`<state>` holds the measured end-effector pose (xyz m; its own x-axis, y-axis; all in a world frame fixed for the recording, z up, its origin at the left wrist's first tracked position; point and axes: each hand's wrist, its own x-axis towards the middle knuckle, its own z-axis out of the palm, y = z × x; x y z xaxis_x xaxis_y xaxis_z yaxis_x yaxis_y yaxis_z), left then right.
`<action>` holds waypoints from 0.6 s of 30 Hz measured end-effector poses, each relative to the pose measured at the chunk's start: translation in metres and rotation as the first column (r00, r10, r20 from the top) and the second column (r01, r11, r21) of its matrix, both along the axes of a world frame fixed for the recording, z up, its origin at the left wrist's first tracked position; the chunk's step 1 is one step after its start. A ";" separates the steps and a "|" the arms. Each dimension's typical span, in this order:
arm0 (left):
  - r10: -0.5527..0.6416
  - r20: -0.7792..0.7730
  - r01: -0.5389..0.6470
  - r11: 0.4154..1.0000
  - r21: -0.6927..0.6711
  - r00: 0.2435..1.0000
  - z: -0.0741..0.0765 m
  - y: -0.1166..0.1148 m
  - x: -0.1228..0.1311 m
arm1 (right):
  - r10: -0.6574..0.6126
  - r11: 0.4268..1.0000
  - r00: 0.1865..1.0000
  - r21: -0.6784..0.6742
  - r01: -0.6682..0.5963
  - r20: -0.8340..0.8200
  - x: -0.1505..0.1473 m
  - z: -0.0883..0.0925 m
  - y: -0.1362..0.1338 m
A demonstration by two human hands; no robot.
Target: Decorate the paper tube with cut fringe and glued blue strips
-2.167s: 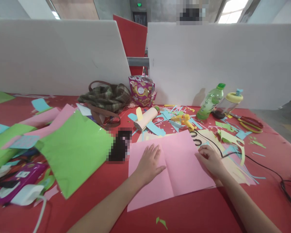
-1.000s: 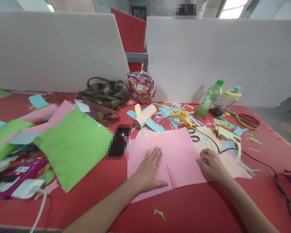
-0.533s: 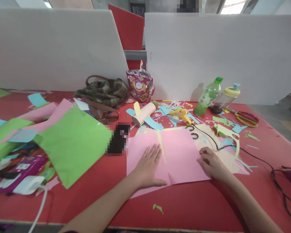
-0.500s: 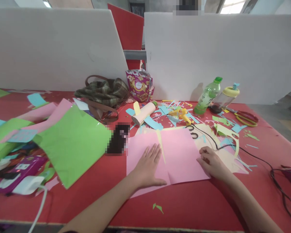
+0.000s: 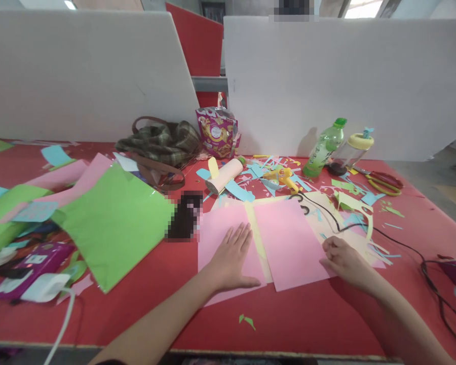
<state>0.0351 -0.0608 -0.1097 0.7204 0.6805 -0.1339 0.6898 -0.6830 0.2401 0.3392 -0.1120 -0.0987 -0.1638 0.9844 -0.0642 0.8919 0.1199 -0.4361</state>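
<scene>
My left hand (image 5: 232, 261) lies flat, fingers spread, on the left sheet of pink paper (image 5: 216, 228). A separate right sheet of pink paper (image 5: 291, 243) has its right edge pinched in the curled fingers of my right hand (image 5: 344, 261). Between the two pink sheets shows a strip of pale yellow paper (image 5: 259, 238) lying beneath. Black scissor handles (image 5: 304, 209) stick out past the right sheet's far corner.
Beyond the sheets lie a paper tube (image 5: 226, 175), a yellow glue gun (image 5: 283, 177) with a black cord, and paper scraps. A green bottle (image 5: 325, 147), a clear cup (image 5: 351, 152) and red-handled scissors (image 5: 383, 182) are at right. Green paper (image 5: 116, 228) spreads at left.
My right hand has drawn the right pink sheet away to the right, separating it from the left one. The yellow strip between them is wider. My left hand stays in place.
</scene>
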 end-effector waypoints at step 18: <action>0.467 0.546 -0.280 0.876 -0.392 0.696 0.006 0.009 -0.011 | -0.361 0.908 0.746 -0.029 0.418 -0.559 0.003 0.025 0.027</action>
<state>0.0242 -0.0516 -0.1040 0.3995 0.9163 0.0270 0.5125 -0.2477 0.8222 0.3426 -0.0854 -0.0737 0.2560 0.9666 0.0100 0.4897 -0.1207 -0.8635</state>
